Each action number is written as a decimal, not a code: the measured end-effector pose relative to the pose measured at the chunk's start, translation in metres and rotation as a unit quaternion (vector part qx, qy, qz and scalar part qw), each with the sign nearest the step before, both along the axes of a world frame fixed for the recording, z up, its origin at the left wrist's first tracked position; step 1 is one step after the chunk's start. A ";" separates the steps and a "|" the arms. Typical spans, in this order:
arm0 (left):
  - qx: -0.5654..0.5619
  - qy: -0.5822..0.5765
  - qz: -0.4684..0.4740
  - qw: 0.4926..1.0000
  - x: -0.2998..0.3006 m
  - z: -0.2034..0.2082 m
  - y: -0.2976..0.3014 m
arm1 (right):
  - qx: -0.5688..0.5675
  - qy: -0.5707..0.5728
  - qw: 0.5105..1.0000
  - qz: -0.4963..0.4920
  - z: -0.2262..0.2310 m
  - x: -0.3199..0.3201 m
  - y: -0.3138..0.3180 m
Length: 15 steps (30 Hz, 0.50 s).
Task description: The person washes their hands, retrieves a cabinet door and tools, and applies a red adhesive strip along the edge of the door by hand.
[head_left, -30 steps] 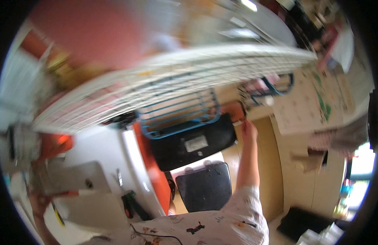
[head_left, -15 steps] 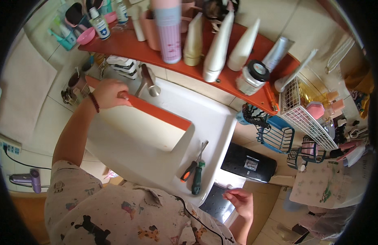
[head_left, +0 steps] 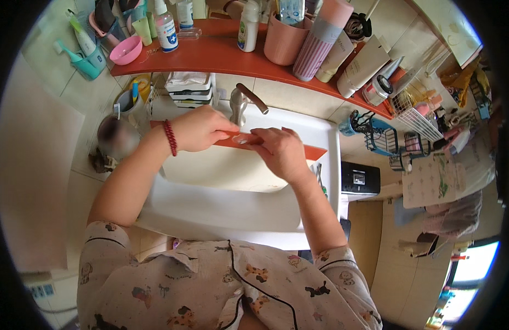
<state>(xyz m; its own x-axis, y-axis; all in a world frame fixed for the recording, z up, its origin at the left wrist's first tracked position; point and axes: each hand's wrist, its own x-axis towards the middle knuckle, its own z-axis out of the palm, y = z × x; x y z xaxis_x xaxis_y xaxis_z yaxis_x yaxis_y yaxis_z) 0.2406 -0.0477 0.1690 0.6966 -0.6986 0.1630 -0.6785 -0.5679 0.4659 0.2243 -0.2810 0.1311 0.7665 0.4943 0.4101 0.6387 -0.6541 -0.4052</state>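
In the head view, a cream panel (head_left: pixel 221 173) with a red edge lay across the white sink (head_left: pixel 322 131), below the tap (head_left: pixel 238 104). The left hand (head_left: pixel 202 129), wearing a dark red beaded bracelet (head_left: pixel 170 137), lay along that edge with its fingers bunched and pointing inward; whether they pinched anything could not be told. The right hand (head_left: pixel 279 151) came from the other side, its thumb and forefinger pinching a small shiny piece (head_left: pixel 242 139) against or just above the red edge, too small to name.

Containers stood all around. On the red shelf (head_left: pixel 227 47), a pink cup (head_left: pixel 281 44) held a pale blue-and-white packet (head_left: pixel 291 11), near a clear spray bottle (head_left: pixel 166 30), a small pink bowl (head_left: pixel 126 50) and a dark-lidded jar (head_left: pixel 377 89) with pale contents. At the left, a teal cup (head_left: pixel 90 63) held a toothbrush (head_left: pixel 69 52), and a grey cup (head_left: pixel 132 107) held a blue-handled item (head_left: pixel 135 92). A tiered white tray (head_left: pixel 189 88) behind the sink carried folded white tissue (head_left: pixel 187 78). At the right, a white wire basket (head_left: pixel 414 118) held pink and amber bottles, beside a blue wire basket (head_left: pixel 380 142)
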 end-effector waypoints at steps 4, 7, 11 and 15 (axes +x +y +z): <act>0.020 0.058 0.063 0.996 -0.003 0.005 0.003 | 0.045 -0.006 0.999 -0.009 -0.005 0.002 0.013; 0.013 -0.011 0.072 0.997 -0.010 -0.003 0.002 | 0.046 -0.054 0.997 -0.034 -0.007 -0.004 0.019; 0.020 -0.061 0.093 0.994 -0.014 -0.008 -0.003 | 0.049 -0.088 0.993 -0.067 -0.013 -0.008 0.020; -0.024 -0.018 -0.019 0.999 0.003 -0.004 0.010 | 0.046 -0.057 0.995 -0.070 -0.015 -0.008 0.021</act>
<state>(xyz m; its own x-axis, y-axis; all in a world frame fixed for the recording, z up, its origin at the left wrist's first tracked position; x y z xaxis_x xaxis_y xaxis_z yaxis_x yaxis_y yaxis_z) 0.2432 -0.0376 0.1650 0.6626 -0.7155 0.2214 -0.7162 -0.5187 0.4670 0.2161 -0.2604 0.1159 0.7712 0.3416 0.5371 0.5889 -0.7033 -0.3983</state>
